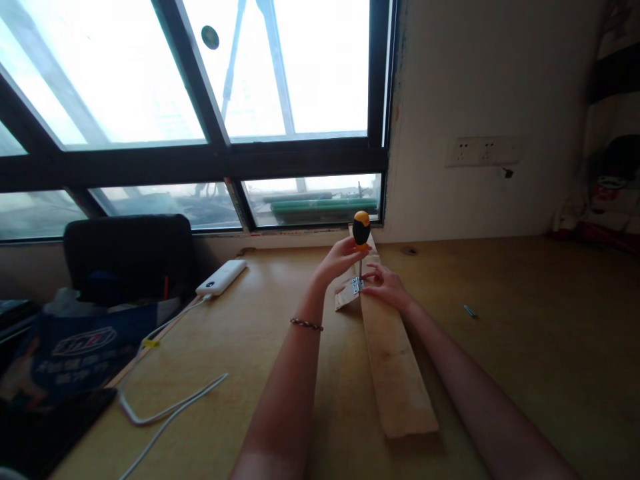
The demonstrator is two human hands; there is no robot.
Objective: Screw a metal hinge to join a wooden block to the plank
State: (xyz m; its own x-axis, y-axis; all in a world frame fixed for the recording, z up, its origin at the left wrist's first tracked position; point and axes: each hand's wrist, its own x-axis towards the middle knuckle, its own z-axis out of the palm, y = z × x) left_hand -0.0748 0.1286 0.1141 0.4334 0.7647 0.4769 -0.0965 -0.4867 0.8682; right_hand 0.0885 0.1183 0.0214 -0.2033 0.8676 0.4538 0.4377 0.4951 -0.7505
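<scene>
A screwdriver [361,229] with a black and yellow handle stands upright, its shaft pointing down at a metal hinge [357,285]. My left hand [343,259] is closed around the lower end of the handle. The hinge lies where a long wooden board [397,373] meets a small wooden piece [345,297] that slopes down to the left. Resting on the board, my right hand [387,288] has its thumb and fingers curled at the hinge, close to the screwdriver's tip. A screw under the tip is too small to make out.
On the table [525,347], small bluish pieces [470,311] lie to the right. At left are a white power bank [221,277] and its white cable [175,407]. A black chair [130,253] with a blue bag [85,347] stands beyond the left edge. Window and wall border the back.
</scene>
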